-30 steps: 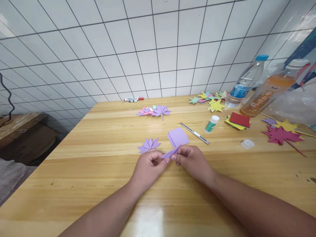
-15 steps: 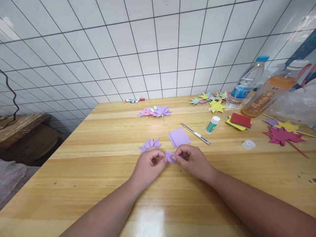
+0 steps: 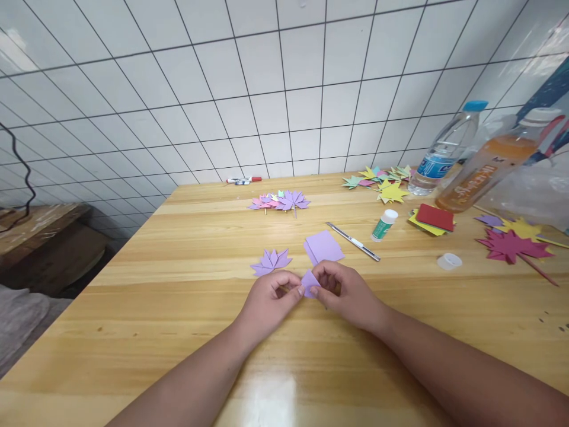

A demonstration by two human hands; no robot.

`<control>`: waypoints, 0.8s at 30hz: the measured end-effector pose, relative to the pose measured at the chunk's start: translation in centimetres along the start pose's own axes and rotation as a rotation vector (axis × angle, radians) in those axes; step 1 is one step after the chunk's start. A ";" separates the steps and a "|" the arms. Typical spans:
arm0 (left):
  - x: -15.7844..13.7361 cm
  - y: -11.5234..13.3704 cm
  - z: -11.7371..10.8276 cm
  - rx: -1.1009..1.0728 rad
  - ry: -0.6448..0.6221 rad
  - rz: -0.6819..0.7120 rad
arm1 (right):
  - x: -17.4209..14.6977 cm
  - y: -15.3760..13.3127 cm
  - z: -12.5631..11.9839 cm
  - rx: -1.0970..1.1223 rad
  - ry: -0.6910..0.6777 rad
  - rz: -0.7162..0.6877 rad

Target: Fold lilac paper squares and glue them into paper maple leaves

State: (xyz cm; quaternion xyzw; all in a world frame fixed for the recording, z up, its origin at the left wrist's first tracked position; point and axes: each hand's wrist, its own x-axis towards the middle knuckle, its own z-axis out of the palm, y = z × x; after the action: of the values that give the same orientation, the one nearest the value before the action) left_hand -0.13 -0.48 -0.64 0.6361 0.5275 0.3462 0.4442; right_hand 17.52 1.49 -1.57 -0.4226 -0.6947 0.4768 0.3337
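Note:
Between both hands, just above the table, is a small purple piece of paper. My left hand pinches its left edge between thumb and fingers. On the other side my right hand is closed on the paper, thumb in front and fingers curled behind. A purple folded paper leaf lies right behind my left hand. Beyond my right hand rests a short stack of purple paper squares. A slim utility knife lies slanted beside that stack.
A glue stick stands to the right, its clear cap nearby. Red and yellow paper, a water bottle and a leaning orange drink bottle are farther right. Finished paper leaves and markers lie near the tiled wall.
The purple piece has turned in my fingers and shows a more upright, pointed shape. My right fingers have shifted slightly left along it. Both hands stay in nearly the same place.

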 end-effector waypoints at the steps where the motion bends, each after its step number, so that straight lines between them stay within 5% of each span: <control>1: 0.0 0.1 0.0 0.003 -0.010 -0.006 | 0.0 -0.1 0.0 0.037 0.007 -0.001; 7: -0.2 0.2 0.1 -0.019 -0.044 -0.017 | 0.1 -0.1 0.2 0.123 0.033 0.040; 24: 0.1 0.1 -0.5 -0.236 -0.096 -0.093 | 0.0 0.1 -0.1 -0.135 0.059 -0.268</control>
State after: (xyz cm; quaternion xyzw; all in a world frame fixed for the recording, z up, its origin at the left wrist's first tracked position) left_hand -0.49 -0.31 -0.35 0.5702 0.4900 0.3539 0.5563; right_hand 17.66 1.53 -1.60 -0.3612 -0.7655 0.3675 0.3854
